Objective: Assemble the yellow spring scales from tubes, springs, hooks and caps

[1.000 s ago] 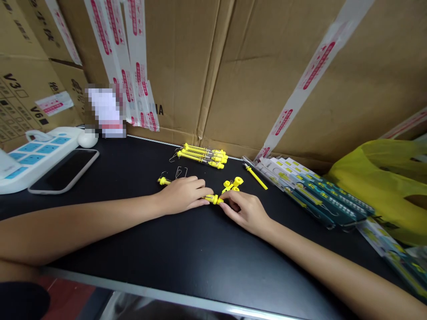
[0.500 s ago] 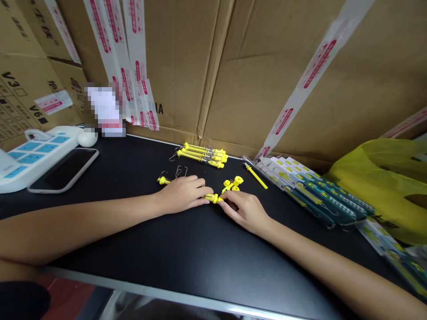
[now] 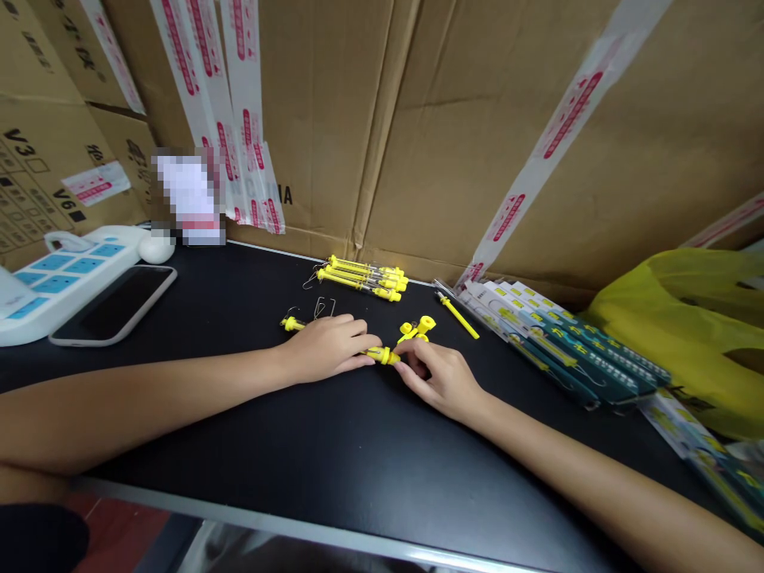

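From my feed: reads as a small assembly/packing corner, stockroom-like. Can't tell if it's in a home or a shop. Evidence: printed cardboard carton [image 3: 48, 151] at left, big taped cardboard panel [image 3: 507, 159] along the far side of a black desk [image 3: 334, 469]. Retail packs [image 3: 567, 342] stacked at right, loose yellow parts [image 3: 426, 325] near a bundle of yellow hook tools [image 3: 361, 278] mid-desk. Power strip [image 3: 80, 270] and phone [image 3: 116, 306] at left, so improvised desk space.

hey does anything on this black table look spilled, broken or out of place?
Nothing looks spilled or broken. Only mildly odd: a thin yellow rod lies at a slant near the packages, apart from the yellow tools grouped along the back.
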Demonstrator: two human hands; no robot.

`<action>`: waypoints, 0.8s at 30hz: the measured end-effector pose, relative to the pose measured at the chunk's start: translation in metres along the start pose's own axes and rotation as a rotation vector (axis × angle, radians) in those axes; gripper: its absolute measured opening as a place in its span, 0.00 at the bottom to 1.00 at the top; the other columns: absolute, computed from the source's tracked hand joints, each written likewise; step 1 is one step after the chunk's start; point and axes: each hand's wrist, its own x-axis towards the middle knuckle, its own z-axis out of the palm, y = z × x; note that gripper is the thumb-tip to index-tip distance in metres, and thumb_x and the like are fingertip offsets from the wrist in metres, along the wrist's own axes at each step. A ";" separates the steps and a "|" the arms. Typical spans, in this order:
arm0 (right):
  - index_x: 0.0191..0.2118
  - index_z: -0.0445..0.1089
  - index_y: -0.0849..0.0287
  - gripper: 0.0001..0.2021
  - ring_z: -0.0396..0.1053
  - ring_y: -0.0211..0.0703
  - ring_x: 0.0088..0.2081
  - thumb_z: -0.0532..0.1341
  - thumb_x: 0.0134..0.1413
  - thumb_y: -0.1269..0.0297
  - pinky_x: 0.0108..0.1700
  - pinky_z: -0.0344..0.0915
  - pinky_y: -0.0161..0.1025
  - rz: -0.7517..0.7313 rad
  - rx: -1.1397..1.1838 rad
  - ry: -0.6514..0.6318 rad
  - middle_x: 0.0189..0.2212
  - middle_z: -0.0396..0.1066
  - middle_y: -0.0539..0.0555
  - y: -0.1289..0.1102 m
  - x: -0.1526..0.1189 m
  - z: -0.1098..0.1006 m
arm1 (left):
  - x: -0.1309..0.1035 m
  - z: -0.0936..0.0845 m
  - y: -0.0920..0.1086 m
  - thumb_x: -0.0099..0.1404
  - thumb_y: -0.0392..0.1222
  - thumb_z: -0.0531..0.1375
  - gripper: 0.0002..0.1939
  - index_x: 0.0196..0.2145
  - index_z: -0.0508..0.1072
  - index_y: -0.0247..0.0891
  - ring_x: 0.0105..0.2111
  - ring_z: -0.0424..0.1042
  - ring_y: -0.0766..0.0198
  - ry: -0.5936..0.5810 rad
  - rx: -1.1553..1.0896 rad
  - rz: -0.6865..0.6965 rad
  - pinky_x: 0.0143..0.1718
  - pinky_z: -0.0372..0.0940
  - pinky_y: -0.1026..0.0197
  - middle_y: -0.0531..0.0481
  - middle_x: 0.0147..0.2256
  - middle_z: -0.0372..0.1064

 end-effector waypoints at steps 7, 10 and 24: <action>0.37 0.67 0.58 0.09 0.64 0.36 0.23 0.52 0.61 0.61 0.29 0.58 0.32 0.035 -0.054 -0.091 0.23 0.67 0.49 -0.001 0.002 0.000 | 0.000 0.000 -0.001 0.70 0.49 0.48 0.14 0.46 0.68 0.41 0.35 0.63 0.63 -0.002 0.003 0.001 0.35 0.57 0.63 0.51 0.35 0.65; 0.38 0.67 0.59 0.09 0.63 0.36 0.23 0.52 0.60 0.61 0.28 0.58 0.32 0.021 -0.035 -0.060 0.21 0.66 0.49 0.001 0.001 0.000 | -0.001 0.000 0.000 0.70 0.48 0.48 0.14 0.46 0.68 0.41 0.34 0.63 0.63 -0.002 -0.001 0.003 0.35 0.57 0.63 0.51 0.35 0.65; 0.40 0.66 0.59 0.09 0.62 0.35 0.21 0.53 0.60 0.62 0.27 0.57 0.31 0.014 -0.006 -0.012 0.20 0.62 0.47 0.001 0.000 0.000 | 0.000 0.000 0.000 0.70 0.49 0.48 0.15 0.46 0.68 0.41 0.35 0.63 0.63 -0.014 0.001 -0.003 0.35 0.57 0.63 0.51 0.35 0.65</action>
